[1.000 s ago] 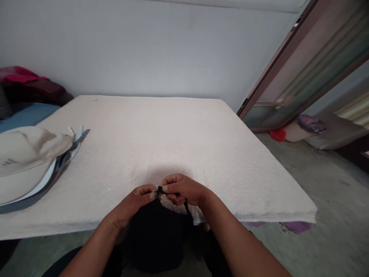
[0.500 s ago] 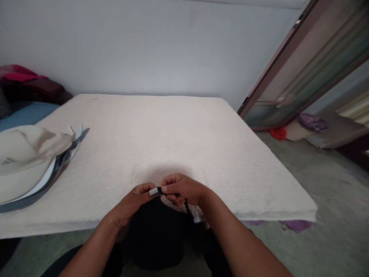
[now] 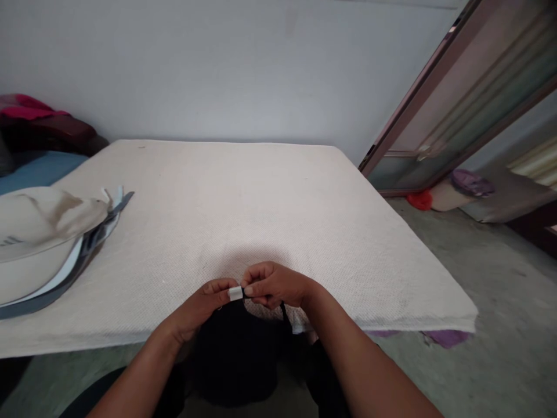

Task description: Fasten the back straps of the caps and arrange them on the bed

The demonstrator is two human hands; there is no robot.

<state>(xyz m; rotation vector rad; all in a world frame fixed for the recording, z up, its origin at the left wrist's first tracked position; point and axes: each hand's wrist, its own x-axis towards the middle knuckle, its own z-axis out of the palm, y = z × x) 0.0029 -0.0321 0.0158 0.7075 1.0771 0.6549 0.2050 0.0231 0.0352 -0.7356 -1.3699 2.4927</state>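
Near the front edge of the cloth-covered table, my left hand [image 3: 209,299] pinches a small silver-white clasp [image 3: 235,293]. My right hand [image 3: 278,285] is closed on a thin black strap [image 3: 284,316] just right of the clasp, and the fingertips of both hands almost meet there. A black cap [image 3: 237,354] hangs below my hands, in front of the table edge; its outline blends with dark clothing. On the left of the table lies a stack of caps [image 3: 47,232], with a beige one on top and white and grey brims beneath.
The white table cover [image 3: 243,191] reaches back to a pale wall [image 3: 217,69]. Behind the left corner are a blue surface [image 3: 43,168] and pink cloth [image 3: 30,107]. A bin with a purple liner [image 3: 472,183] stands on the floor at right, near a sliding door.
The clasp has turned slightly and moved a little to the right, showing more of its flat face. Both hands keep their hold in nearly the same place.
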